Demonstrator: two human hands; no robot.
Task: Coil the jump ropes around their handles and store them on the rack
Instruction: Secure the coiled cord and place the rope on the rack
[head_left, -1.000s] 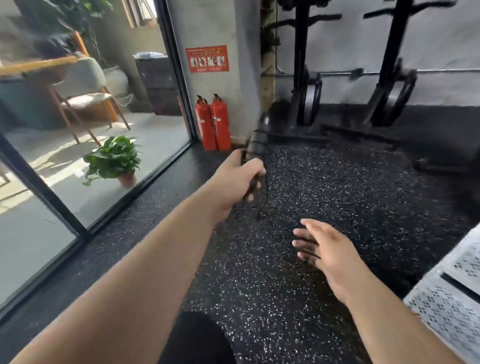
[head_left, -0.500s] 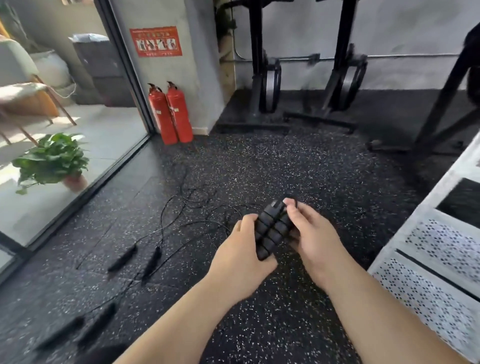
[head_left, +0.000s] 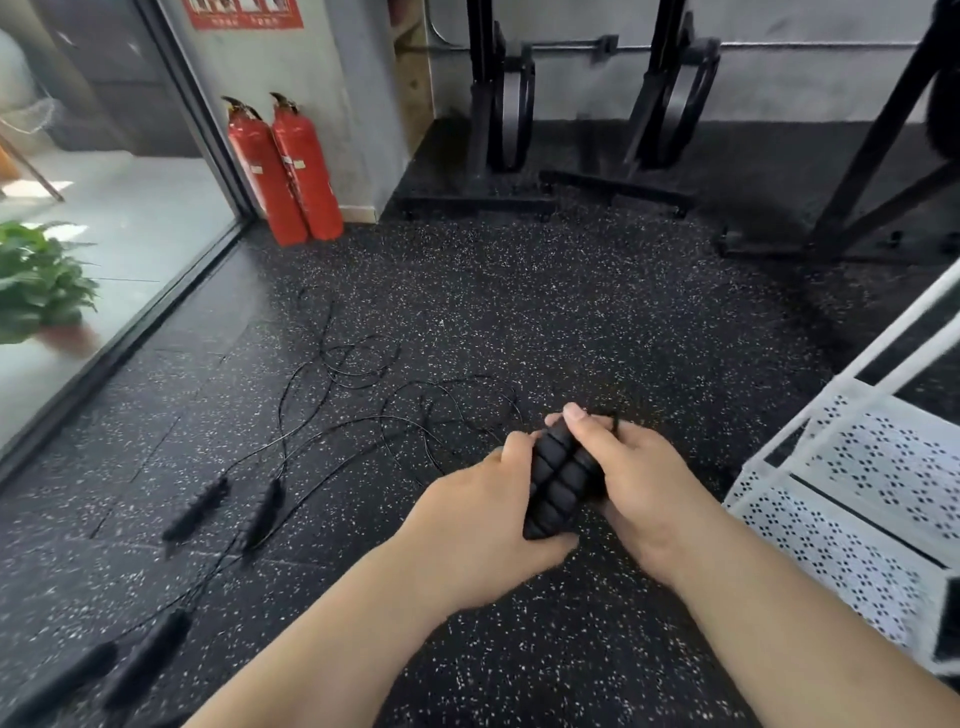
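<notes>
both ribbed black handles (head_left: 558, 480) of one jump rope sit side by side between the left hand (head_left: 480, 512) and right hand (head_left: 631, 478), fingers of each closed on the pair; likely bundled to give one core for winding. its thin black cord (head_left: 363, 431) trails loose over the speckled floor (head_left: 571, 312), uncoiled. two more handle pairs (head_left: 228, 506) (head_left: 111, 670) lie on the floor, left. white perforated rack (head_left: 857, 499) stands just right, within reach.

Both forearms fwd; left hand (head_left: 488, 512) & right hand (head_left: 641, 478) clenched together.
</notes>
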